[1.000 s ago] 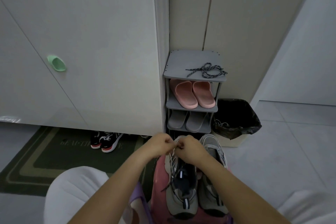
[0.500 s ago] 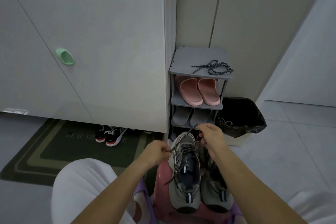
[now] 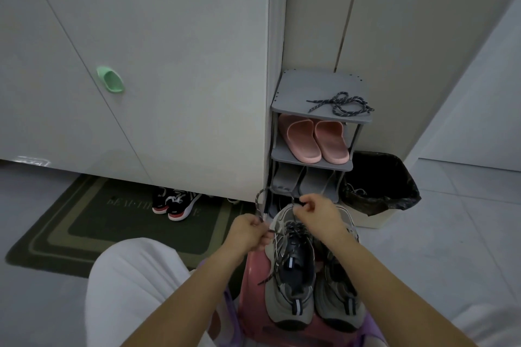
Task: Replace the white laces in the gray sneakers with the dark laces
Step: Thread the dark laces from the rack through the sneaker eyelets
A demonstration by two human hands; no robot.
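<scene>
From the head view, looking down past my knees, my left grip (image 3: 248, 234) is pinched on the dark lace (image 3: 258, 203) just beside the eyelets of the near gray sneaker (image 3: 282, 301). My right grip (image 3: 318, 217) is pinched on the same lace a little farther along, above the shoe's toe end. Between the two the lace arcs up in a slack loop, and its loose tail hangs off the sneaker's left side. I judge this cord to be light, soft and limp, with a woven, speckled surface that should give my fingers enough bite. It won't hold a shape or push through a hole by itself, so the place to take it is right at the stiff tip, with thumb and forefinger. The slack I would draw through in short pulls, so that it doesn't twist or snag on the crossings already laid. The sneaker looks light enough to shift under a pull, since it only rests on the pink stool (image 3: 249, 290), touching the other sneaker (image 3: 338, 304) on its right. Steadying it by the eyelet row seems wise. Whether that other shoe is laced I cannot tell. The second dark lace (image 3: 341, 103) lies in a loose tangle on top of the shoe rack (image 3: 296, 87), well apart from my hands.
</scene>
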